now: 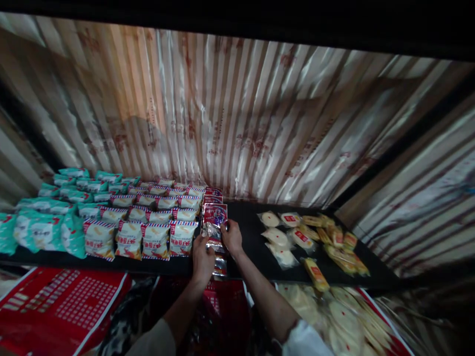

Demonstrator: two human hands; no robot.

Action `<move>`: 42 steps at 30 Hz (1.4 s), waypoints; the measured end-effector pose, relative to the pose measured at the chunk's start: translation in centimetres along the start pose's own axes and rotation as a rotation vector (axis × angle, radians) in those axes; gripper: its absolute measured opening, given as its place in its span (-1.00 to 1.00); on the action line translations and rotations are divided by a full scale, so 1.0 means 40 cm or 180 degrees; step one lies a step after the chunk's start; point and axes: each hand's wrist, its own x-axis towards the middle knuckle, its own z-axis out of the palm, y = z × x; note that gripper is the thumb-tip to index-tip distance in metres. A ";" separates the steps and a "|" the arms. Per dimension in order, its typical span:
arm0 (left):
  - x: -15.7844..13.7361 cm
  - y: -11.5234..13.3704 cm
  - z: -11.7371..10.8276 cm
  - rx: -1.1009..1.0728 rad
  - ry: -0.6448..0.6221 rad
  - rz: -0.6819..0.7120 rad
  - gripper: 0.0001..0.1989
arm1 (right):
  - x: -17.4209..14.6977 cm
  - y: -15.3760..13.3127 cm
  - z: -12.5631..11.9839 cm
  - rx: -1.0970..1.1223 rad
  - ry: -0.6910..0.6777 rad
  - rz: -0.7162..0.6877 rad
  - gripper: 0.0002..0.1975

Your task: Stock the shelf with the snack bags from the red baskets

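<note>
A purple-and-red foil snack packet point(215, 215) lies at the front of a column of similar packets, between my two hands. With thumb and fingers, my left hand point(202, 260) grips the lower left side of the foil packets. My right hand point(232, 239) is closed on the right edge, a little farther back. Silver foil packets point(219, 267) continue below the hands toward the shelf's front edge. Just left of my left hand stand rows of white snack bags point(183, 238) with striped tops and red lettering.
Teal bags point(46, 232) fill the left end of the black shelf point(245, 217). To the right lie round pale packets point(276, 238) and yellow packets point(316, 275). Below are a red bag point(70, 301) and a container of more pale packets point(343, 316). Striped sheeting point(237, 113) hangs behind.
</note>
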 end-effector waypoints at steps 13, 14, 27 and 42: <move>0.018 0.011 0.020 0.0555 -0.0208 -0.0042 -0.56 | 0.024 0.018 0.044 -0.0292 -0.0080 0.0150 -0.64; 0.018 0.012 0.020 0.0578 -0.0200 -0.0024 -0.56 | 0.026 0.018 0.045 -0.0262 -0.0071 0.0159 -0.63; 0.014 0.002 0.022 0.1043 -0.0199 0.0277 -0.51 | 0.028 -0.015 0.052 -0.0389 0.0056 -0.1088 -0.62; 0.003 -0.033 0.039 0.1254 -0.0353 0.0575 -0.45 | 0.052 -0.023 0.092 -0.0840 -0.0283 -0.1047 -0.57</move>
